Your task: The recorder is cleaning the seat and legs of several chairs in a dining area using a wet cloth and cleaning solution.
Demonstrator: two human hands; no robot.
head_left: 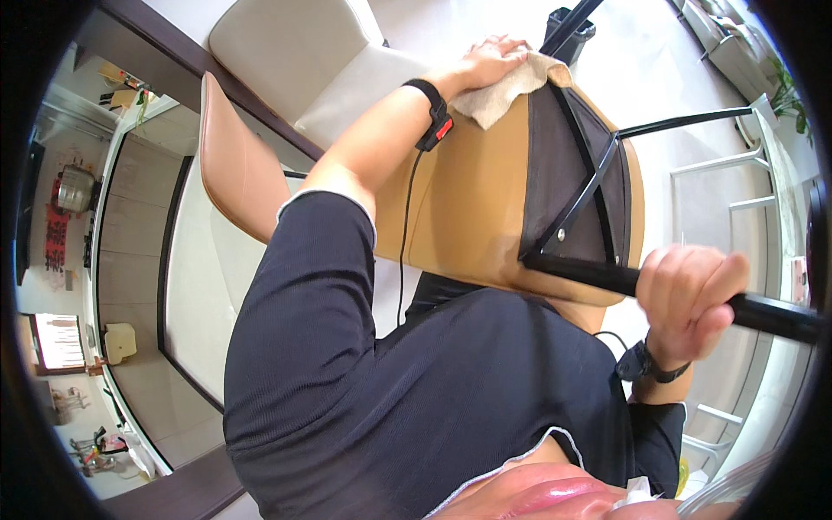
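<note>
A tan chair [459, 208] lies tipped in front of me, its dark underside and black metal legs turned to the right. My left hand [496, 62] is on a beige cloth [501, 97], pressing it against the far edge of the chair. Some of its fingertips are hard to make out against the cloth. On the right, the fingers of my right hand [693, 290] are wrapped round a black chair leg [589, 272]. Both wrists wear black bands, and a thin cable hangs from the left one.
Behind the left arm stand a beige chair [290, 65] and a pinkish-brown chair back [243, 160]. A dark bin [576, 33] is beyond the cloth. White metal frames [719, 165] and a green plant [787, 95] are at the right. Further left is a glass-fronted partition [130, 225].
</note>
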